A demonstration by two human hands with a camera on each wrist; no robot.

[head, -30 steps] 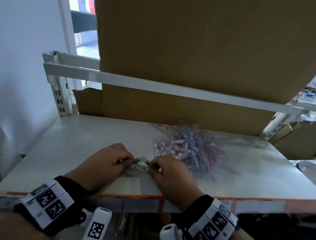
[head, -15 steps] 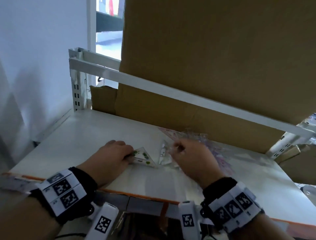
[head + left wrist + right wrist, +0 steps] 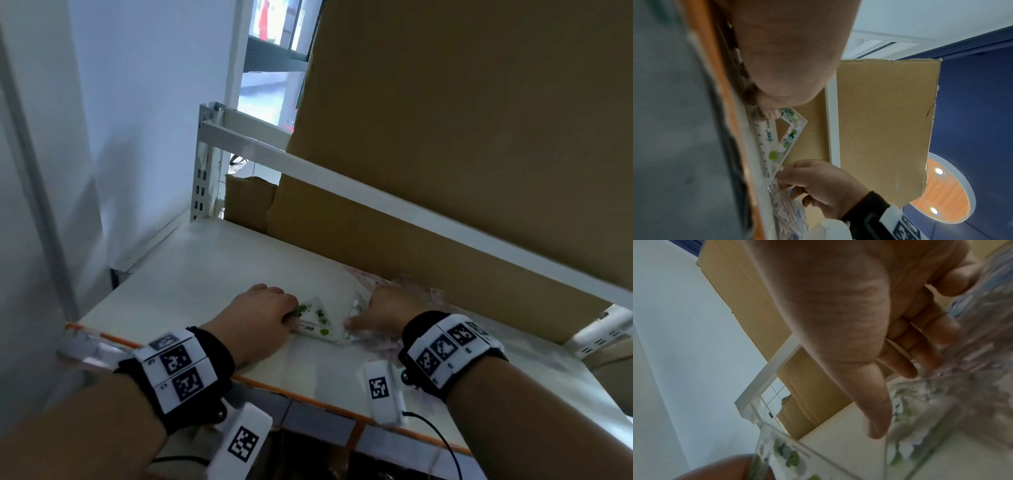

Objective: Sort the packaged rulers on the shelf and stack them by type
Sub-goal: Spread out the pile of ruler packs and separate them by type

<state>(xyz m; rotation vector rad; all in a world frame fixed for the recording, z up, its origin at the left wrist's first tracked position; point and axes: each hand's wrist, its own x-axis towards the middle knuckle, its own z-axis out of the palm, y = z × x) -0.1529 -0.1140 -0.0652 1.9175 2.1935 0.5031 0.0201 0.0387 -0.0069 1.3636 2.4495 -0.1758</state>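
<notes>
A clear triangular ruler with green print lies on the white shelf near its front edge. My left hand pinches its left corner, thumb and fingers closed on the corner. My right hand sits just right of it, fingers curled around a second clear packet with green print, thumb along one side. In the left wrist view, the right thumb meets the triangle's far tip. The heap of pink and purple ruler packets lies mostly hidden behind and under my right hand.
A big cardboard box fills the back and right above the shelf, behind a white crossbeam. A smaller box stands at the back left by the slotted upright. A white wall closes the left side.
My right hand let go of the triangular ruler, reached to the heap, took a second packet and came back beside the triangle. The left hand kept its hold.
</notes>
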